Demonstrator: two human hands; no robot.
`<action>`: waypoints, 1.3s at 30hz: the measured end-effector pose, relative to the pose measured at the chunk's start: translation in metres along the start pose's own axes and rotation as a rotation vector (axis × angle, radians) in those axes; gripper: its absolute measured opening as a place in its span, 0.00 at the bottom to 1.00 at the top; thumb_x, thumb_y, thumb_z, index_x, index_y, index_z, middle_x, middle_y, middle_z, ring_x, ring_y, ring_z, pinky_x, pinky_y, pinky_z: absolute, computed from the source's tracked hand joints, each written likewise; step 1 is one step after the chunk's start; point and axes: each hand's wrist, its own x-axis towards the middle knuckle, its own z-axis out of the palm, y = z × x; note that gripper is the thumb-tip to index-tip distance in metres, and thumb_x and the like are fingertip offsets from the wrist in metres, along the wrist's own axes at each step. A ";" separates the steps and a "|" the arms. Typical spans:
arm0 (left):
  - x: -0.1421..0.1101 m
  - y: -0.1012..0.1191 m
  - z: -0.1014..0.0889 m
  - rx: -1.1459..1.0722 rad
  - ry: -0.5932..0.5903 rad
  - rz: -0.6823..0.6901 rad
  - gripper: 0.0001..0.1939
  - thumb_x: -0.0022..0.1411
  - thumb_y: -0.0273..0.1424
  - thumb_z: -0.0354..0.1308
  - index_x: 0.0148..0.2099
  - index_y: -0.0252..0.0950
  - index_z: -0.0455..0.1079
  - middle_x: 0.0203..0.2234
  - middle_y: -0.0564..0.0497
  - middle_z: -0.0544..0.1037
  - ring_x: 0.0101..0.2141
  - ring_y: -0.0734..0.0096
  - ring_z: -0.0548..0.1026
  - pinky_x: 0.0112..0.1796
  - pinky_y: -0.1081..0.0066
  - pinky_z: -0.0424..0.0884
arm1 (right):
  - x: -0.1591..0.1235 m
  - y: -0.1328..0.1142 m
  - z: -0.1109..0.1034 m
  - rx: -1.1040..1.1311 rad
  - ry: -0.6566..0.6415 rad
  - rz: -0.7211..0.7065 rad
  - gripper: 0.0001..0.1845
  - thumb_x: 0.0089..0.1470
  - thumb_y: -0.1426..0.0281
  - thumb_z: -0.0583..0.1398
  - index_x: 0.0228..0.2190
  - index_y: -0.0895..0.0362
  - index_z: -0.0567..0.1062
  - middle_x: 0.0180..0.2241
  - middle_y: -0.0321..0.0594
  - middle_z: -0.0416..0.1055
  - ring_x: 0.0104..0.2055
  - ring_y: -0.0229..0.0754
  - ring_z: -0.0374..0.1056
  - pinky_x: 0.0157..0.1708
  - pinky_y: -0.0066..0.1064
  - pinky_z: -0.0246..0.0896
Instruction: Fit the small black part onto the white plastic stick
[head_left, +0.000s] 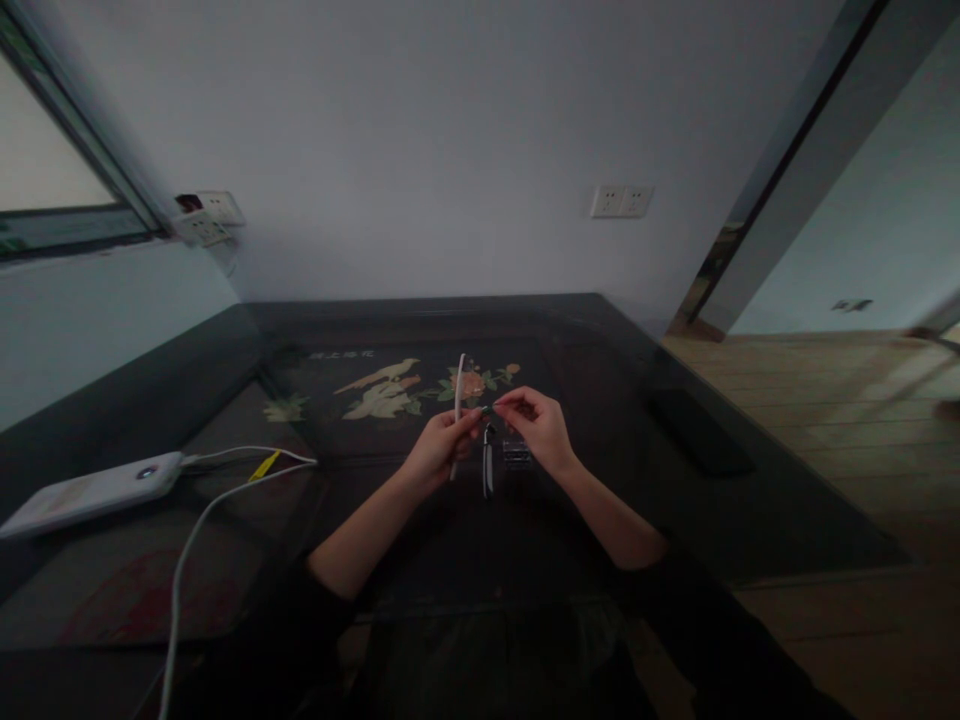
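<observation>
A thin, pale pinkish strip, slightly curved, stands upright in my left hand, whose thumb and fingers are closed around it. From that thumb tip a tiny dark green piece pokes out toward my right hand. My right thumb and index finger are pinched together close to this piece; whatever lies between them is too small to make out. Just below the hands, a slim black-and-silver tool lies on the dark table. Beside it, partly behind my right wrist, sits a small clear ribbed object.
The dark glossy table carries a bird-and-flower picture. On the left lies a white power bank with a white cable and yellow tag. A black phone-like slab rests at right. A wall with sockets rises behind.
</observation>
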 end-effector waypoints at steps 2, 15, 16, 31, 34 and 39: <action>0.001 0.000 -0.001 -0.026 -0.016 -0.026 0.17 0.50 0.38 0.66 0.25 0.30 0.64 0.13 0.61 0.57 0.12 0.90 0.48 0.14 0.81 0.41 | -0.001 -0.001 0.000 -0.030 0.002 -0.038 0.07 0.48 0.66 0.64 0.28 0.57 0.75 0.23 0.36 0.71 0.22 0.35 0.63 0.24 0.28 0.58; 0.000 0.008 -0.001 -0.322 -0.047 -0.142 0.07 0.57 0.28 0.60 0.35 0.27 0.70 0.19 0.58 0.63 0.12 0.92 0.50 0.11 0.86 0.45 | -0.012 -0.002 0.002 -0.412 -0.056 -0.482 0.05 0.54 0.68 0.61 0.28 0.57 0.75 0.24 0.36 0.70 0.24 0.36 0.63 0.25 0.28 0.58; 0.000 0.008 -0.002 -0.316 -0.051 -0.137 0.08 0.57 0.28 0.60 0.34 0.27 0.70 0.19 0.59 0.62 0.12 0.92 0.50 0.11 0.86 0.45 | -0.011 -0.002 0.002 -0.405 -0.061 -0.471 0.05 0.54 0.68 0.61 0.28 0.56 0.75 0.24 0.36 0.70 0.24 0.36 0.63 0.25 0.28 0.58; 0.000 0.010 -0.007 -0.018 -0.077 -0.069 0.12 0.48 0.32 0.66 0.30 0.30 0.67 0.14 0.61 0.58 0.12 0.90 0.48 0.14 0.82 0.41 | 0.001 -0.004 -0.009 -0.361 -0.372 -0.313 0.24 0.49 0.66 0.65 0.49 0.48 0.71 0.39 0.39 0.64 0.32 0.38 0.61 0.29 0.30 0.62; -0.001 0.010 -0.006 0.012 -0.087 -0.078 0.12 0.49 0.33 0.65 0.29 0.31 0.66 0.13 0.61 0.57 0.12 0.90 0.49 0.14 0.81 0.41 | 0.000 -0.003 -0.009 -0.366 -0.404 -0.309 0.24 0.49 0.66 0.64 0.50 0.48 0.70 0.39 0.39 0.64 0.32 0.38 0.60 0.29 0.30 0.62; 0.000 0.010 -0.007 0.031 -0.084 -0.059 0.13 0.49 0.33 0.65 0.30 0.31 0.66 0.14 0.61 0.58 0.13 0.89 0.50 0.15 0.81 0.40 | 0.001 -0.002 -0.009 -0.383 -0.398 -0.304 0.24 0.50 0.66 0.64 0.49 0.50 0.70 0.39 0.40 0.65 0.33 0.38 0.61 0.30 0.31 0.62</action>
